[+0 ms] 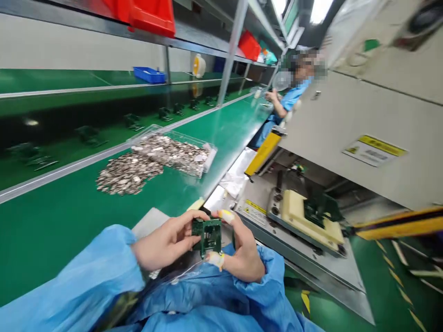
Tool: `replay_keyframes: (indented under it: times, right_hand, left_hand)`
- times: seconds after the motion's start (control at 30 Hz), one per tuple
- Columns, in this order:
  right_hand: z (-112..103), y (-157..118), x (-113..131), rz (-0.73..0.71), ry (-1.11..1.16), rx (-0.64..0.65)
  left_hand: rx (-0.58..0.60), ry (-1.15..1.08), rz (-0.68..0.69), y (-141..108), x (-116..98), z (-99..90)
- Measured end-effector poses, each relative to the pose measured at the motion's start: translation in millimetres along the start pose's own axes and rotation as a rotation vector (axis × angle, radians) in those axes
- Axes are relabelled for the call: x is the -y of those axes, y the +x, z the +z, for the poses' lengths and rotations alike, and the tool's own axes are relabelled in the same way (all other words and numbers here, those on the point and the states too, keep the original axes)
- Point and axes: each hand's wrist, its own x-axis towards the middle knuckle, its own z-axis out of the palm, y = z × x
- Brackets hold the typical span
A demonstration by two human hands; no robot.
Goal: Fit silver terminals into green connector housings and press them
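Close to my body, my left hand (173, 240) and my right hand (244, 253) grip a small green circuit board (211, 236) between them. The left fingers pinch its left side. My right thumb and forefinger, both with yellow-white wraps at the tips, hold its right side at the lower and upper edges. A rectangular part shows on the board's face, too small to name. Beyond the hands, a heap of small silvery metal pieces (126, 175) lies on the green bench (180, 193), beside a clear plastic tray (207, 161) filled with more of them.
On my right stands a machine (346, 110) with a cream fixture (294, 212) and yellow-black bars (265, 150). Several boards (133, 122) sit along the dark conveyor strip (114, 99) at left. A co-worker in blue (294, 99) is farther along the bench. Red bins (152, 18) rest overhead.
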Motion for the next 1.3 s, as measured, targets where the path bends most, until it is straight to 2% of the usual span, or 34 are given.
replay_keyframes:
  times: [0.07, 0.1, 0.17, 0.27, 0.33, 0.37, 0.47, 0.53, 0.6, 0.67, 0.73, 0.83, 0.93, 0.97, 1.03, 1.07, 1.13, 1.2, 1.23, 1.3]
  right_hand:
    - [-25.0, -21.3, 4.6, 0.025, 0.01, -0.105]
    - [-39.1, -34.4, 6.2, 0.042, 0.01, -0.203]
    - [-69.8, -62.3, 8.5, 0.06, -0.048, -0.512]
    - [-117.0, -97.1, 10.3, 0.022, -0.196, -1.087]
    - [-143.3, -110.9, 11.3, 0.018, -0.229, -1.289]
    - [-154.1, -115.1, 11.8, 0.034, -0.229, -1.308]
    - [-179.6, -118.2, 13.5, 0.109, -0.271, -1.227]
    - [-194.9, -112.6, 14.5, 0.134, -0.334, -1.169]
    - [-209.8, -101.3, 15.1, 0.147, -0.395, -1.098]
    - [-222.1, -86.4, 14.8, 0.173, -0.45, -0.968]
    - [-229.8, -71.4, 13.5, 0.223, -0.538, -0.781]
    - [-232.4, -55.4, 10.4, 0.293, -0.698, -0.484]
    - [-230.9, -50.3, 6.3, 0.322, -0.781, -0.347]
    - [-230.7, -51.1, 4.9, 0.324, -0.804, -0.333]
    - [-231.8, -57.7, 2.3, 0.3, -0.845, -0.318]
    - [-233.3, -64.2, 1.1, 0.285, -0.861, -0.333]
    - [-238.0, -84.9, -1.2, 0.307, -0.892, -0.45]
    - [-243.5, -115.6, -4.4, 0.463, -0.934, -0.684]
    - [-245.5, -133.3, -6.5, 0.618, -0.959, -0.777]
    - [-245.2, -168.9, -10.9, 0.831, -1.005, -0.88]
  left_hand:
    - [0.166, 0.07, 0.002, 22.5, -19.7, -0.7]
    - [0.204, 0.126, 0.016, 38.2, -29.8, 1.2]
    - [0.202, 0.263, 0.092, 75.8, -48.9, 13.2]
    - [0.154, 0.465, 0.298, 138.9, -69.8, 52.2]
    - [0.131, 0.577, 0.393, 177.7, -76.7, 85.9]
    - [0.12, 0.607, 0.408, 194.5, -78.3, 102.6]
    - [0.131, 0.605, 0.37, 230.7, -79.5, 142.5]
    - [0.134, 0.526, 0.355, 241.9, -79.7, 154.2]
    - [0.085, 0.381, 0.366, 241.7, -80.5, 150.3]
    - [0.002, 0.218, 0.345, 228.8, -81.2, 130.3]
    - [-0.043, 0.108, 0.268, 202.7, -79.8, 96.9]
    - [-0.014, 0.091, 0.102, 145.0, -68.1, 36.7]
    - [-0.06, 0.174, -0.133, 86.4, -40.1, -10.1]
    - [-0.085, 0.189, -0.182, 71.3, -28.0, -18.6]
    - [-0.107, 0.183, -0.227, 51.8, -3.9, -23.1]
    - [-0.1, 0.17, -0.224, 47.9, 6.2, -20.0]
    - [-0.046, 0.14, -0.181, 51.0, 19.9, -7.5]
    - [0.031, 0.125, -0.133, 64.4, 24.5, 6.5]
    - [0.065, 0.123, -0.117, 72.8, 24.5, 12.2]
    - [0.103, 0.122, -0.102, 89.1, 23.3, 19.2]
